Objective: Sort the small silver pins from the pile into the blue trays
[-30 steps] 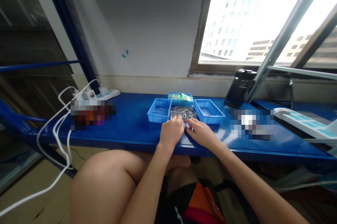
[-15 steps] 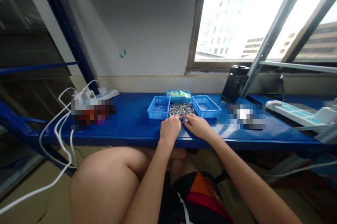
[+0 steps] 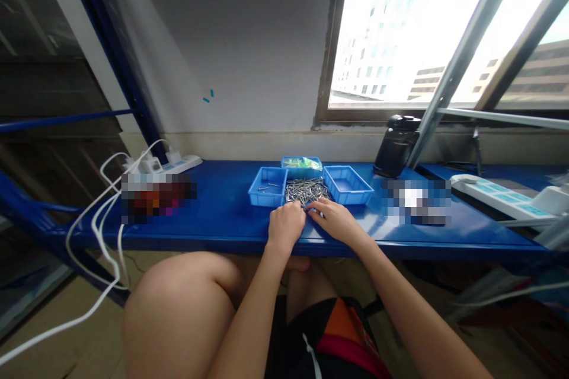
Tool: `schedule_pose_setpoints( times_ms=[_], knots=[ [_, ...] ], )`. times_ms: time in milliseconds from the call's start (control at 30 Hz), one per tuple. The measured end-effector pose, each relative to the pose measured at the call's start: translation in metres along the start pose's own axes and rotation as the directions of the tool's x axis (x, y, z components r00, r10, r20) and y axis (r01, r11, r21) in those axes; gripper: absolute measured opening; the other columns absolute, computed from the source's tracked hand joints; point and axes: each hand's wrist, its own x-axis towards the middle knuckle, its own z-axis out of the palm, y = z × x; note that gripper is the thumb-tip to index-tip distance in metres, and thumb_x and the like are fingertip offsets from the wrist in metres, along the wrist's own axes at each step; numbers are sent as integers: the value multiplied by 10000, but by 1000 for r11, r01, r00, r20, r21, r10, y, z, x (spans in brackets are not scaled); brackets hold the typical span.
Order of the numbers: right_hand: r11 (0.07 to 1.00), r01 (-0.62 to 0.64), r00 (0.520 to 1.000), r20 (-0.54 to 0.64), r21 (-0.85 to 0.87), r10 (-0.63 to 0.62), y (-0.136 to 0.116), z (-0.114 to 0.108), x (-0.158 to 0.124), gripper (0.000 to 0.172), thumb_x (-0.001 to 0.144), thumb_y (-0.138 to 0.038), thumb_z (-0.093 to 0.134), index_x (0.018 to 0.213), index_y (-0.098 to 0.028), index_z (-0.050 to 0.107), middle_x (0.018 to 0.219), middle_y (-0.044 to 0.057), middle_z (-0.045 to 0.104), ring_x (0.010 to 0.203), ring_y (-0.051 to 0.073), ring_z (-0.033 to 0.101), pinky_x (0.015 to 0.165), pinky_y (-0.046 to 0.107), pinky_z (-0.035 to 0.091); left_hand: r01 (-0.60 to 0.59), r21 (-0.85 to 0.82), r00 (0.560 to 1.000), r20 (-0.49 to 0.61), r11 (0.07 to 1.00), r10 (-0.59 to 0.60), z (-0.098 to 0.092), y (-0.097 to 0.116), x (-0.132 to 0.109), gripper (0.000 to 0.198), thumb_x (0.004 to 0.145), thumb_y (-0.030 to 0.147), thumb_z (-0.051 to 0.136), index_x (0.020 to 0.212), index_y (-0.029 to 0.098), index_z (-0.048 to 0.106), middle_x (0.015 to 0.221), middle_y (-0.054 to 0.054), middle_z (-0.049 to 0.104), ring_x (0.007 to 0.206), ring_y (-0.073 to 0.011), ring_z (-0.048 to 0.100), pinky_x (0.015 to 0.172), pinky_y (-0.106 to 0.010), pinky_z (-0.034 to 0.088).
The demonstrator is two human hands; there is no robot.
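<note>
Left hand (image 3: 287, 226) and right hand (image 3: 336, 222) curl inward, grip unclear, metal pieces (image 3: 307, 189) lying just beyond.

place: workshop-like room | signs: blue bench (image 3: 222, 225), plastic bins (image 3: 267, 199), heaped metal fasteners (image 3: 306, 189), power strip (image 3: 498, 195)

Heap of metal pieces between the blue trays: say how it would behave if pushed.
The heap would probably spread, since its many pieces look loose and crisscrossed. Being shiny metal, they seem stiff and perhaps slippery; their slender shape might let some roll.
</note>
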Motion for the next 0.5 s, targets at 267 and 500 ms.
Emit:
schedule_pose_setpoints(
  times_ms=[267, 500],
  knots=[
    [999, -1, 1000, -2, 53, 1, 3, 3, 3, 225, 872, -336, 458, 984, -240, 627, 877, 28, 611, 792, 150, 590, 708, 231, 414, -36, -12, 999, 7, 999, 36, 1, -2, 2, 278, 892, 320, 354, 1052, 242, 568, 968, -76, 674, 881, -230, 634, 746, -320, 452],
    [997, 12, 1000, -26, 79, -10, 3, 4, 5, 208, 885, -283, 439, 927, -213, 630, 927, 43, 626, 868, 160, 590, 755, 242, 416, -9, -26, 1000, 17, 1000, 9, -3, 0, 0, 262, 895, 344, 362, 1021, 256, 575, 971, -67, 673, 903, -215, 626, 769, -309, 441]
  ],
)
